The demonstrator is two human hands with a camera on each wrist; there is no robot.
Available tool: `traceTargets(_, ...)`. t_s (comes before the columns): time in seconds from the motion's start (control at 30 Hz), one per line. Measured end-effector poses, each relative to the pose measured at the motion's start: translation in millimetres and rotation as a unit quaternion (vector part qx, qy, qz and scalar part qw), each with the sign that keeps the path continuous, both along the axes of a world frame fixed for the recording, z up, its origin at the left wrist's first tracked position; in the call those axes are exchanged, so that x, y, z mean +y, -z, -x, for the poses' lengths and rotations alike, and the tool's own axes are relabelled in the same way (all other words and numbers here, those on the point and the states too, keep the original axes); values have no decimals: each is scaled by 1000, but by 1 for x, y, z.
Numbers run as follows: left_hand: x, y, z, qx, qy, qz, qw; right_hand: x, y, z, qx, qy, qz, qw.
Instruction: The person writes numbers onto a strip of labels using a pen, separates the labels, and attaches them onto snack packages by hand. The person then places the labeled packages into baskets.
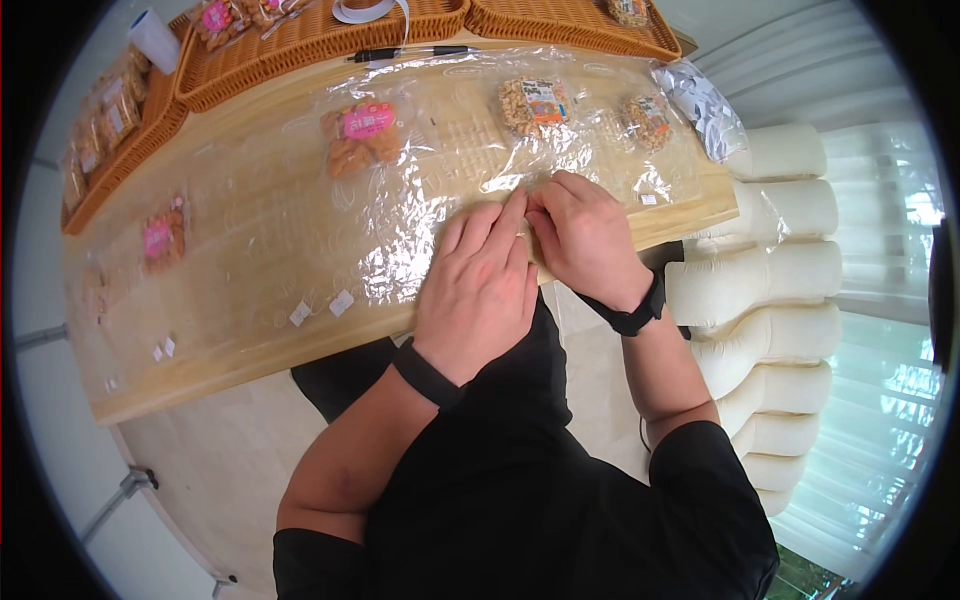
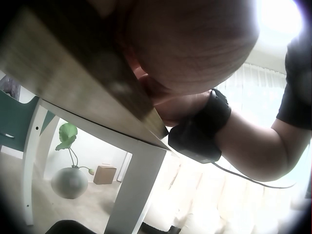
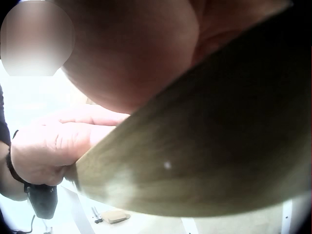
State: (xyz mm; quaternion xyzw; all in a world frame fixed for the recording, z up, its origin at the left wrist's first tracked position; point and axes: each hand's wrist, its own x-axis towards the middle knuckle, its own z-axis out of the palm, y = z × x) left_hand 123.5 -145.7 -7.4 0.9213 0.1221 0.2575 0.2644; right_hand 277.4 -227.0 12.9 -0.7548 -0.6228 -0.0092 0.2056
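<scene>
My left hand [image 1: 478,275] lies with its fingers extended over the near edge of the wooden table [image 1: 250,330], on glossy clear plastic [image 1: 400,240]. Right beside its fingertips is my right hand [image 1: 585,235], its fingers bent and their tips meeting the left index finger. What lies under these fingertips is hidden; I cannot tell whether the right hand pinches anything. Beyond the hands are a nut snack pack [image 1: 535,103] with an orange label, a similar pack [image 1: 646,122], and a bag of brown snacks [image 1: 362,138] with a pink label. Both wrist views show mostly palm and table edge.
Wicker trays [image 1: 330,40] with bagged snacks line the far side, near a black pen [image 1: 412,53]. A silver foil packet [image 1: 700,108] sits at the right corner. Small white labels [image 1: 341,303] and another pink-labelled bag [image 1: 163,236] lie leftward. A cream cushioned seat [image 1: 755,260] adjoins the table.
</scene>
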Motion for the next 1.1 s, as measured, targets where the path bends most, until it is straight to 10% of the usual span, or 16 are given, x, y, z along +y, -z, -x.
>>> traceTargets(0.73,1,0,1,11,-1,-13,1000,-10,7,-4,35,-35,-45,998)
traceTargets(1.1,0,-3,0,-4,10,-12,1000,-43,2,-30,291,33,-116,949)
